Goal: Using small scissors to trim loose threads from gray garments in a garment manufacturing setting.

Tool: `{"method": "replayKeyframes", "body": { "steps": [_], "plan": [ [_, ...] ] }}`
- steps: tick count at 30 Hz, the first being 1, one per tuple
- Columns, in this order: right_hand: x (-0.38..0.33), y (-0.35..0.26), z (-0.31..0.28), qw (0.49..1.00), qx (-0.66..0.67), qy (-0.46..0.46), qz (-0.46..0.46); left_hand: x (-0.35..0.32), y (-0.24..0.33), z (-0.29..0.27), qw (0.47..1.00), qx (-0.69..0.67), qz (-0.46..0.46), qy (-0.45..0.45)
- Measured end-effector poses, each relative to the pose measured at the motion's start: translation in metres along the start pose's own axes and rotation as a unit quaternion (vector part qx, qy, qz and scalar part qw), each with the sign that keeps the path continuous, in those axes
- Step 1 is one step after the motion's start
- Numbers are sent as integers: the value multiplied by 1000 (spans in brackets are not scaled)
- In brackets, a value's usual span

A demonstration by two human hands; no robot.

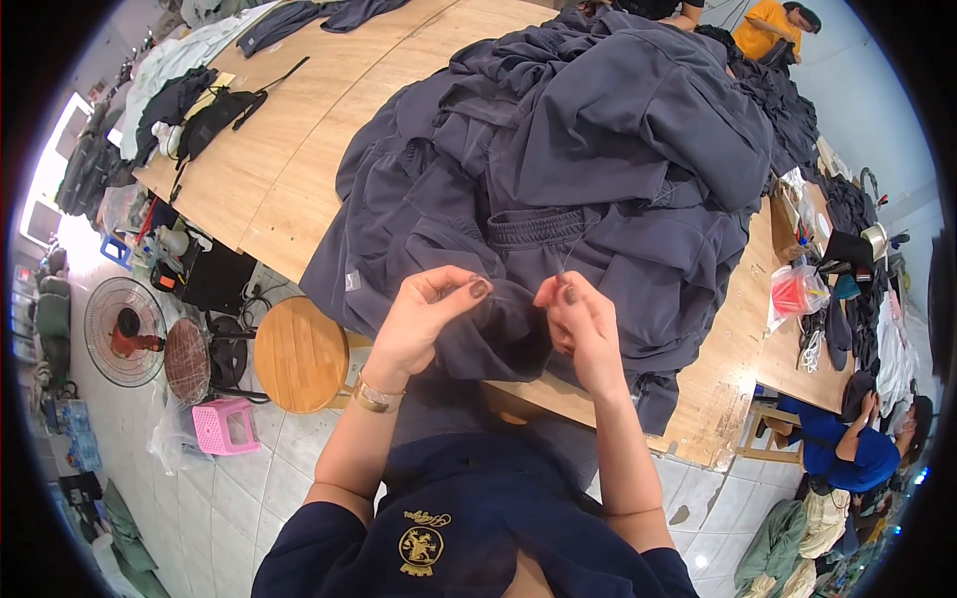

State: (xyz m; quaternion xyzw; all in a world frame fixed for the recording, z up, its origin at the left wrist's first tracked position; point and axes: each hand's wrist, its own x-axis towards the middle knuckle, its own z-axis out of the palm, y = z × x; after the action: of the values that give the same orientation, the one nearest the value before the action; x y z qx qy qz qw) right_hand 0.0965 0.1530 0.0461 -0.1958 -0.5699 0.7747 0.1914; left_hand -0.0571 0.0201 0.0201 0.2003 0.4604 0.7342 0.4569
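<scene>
A large heap of dark grey garments (628, 110) covers the table in front of me. One dark grey garment (493, 344) hangs over the near edge below my hands, and a gathered elastic waistband (538, 227) lies just beyond them. My left hand (424, 317) is closed, its thumb and finger pinching the garment's cloth. To the right, my right hand (583, 324) is also closed in a pinch, its fingertips pointing up close to the cloth. What lies between those fingertips is too small to make out. Fine loose threads seem to show near the waistband.
The wooden table (319, 149) extends to the far left, where a black bag (214, 125) lies. Left of me stand a round wooden stool (299, 354), a pink plastic stool (224, 427) and a fan (125, 332). A person in blue (842, 439) sits at right; a person in orange (766, 30) is at far right.
</scene>
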Motion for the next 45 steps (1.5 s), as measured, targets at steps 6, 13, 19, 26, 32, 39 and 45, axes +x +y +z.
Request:
{"method": "replayKeyframes", "body": {
  "steps": [6,13,19,26,32,39,45],
  "plan": [
    [-3,13,1,902,-405,15,-149,3,1,-12,996,-66,-64,-1],
    [3,8,3,863,-484,-22,-146,4,4,-11,994,-65,-84,-16],
    [8,3,-4,849,-501,-56,-156,7,11,-5,994,-44,-98,-23],
    [11,-4,-9,825,-534,-110,-148,13,15,-5,991,-21,-119,-61],
    [11,-4,-12,818,-542,-112,-157,17,19,-4,985,17,-155,-69],
    [11,0,-13,814,-545,-107,-167,19,17,-7,982,2,-173,-71],
    [12,14,-25,856,-479,-87,-172,20,21,-7,983,-26,-175,-52]
  ]
}}
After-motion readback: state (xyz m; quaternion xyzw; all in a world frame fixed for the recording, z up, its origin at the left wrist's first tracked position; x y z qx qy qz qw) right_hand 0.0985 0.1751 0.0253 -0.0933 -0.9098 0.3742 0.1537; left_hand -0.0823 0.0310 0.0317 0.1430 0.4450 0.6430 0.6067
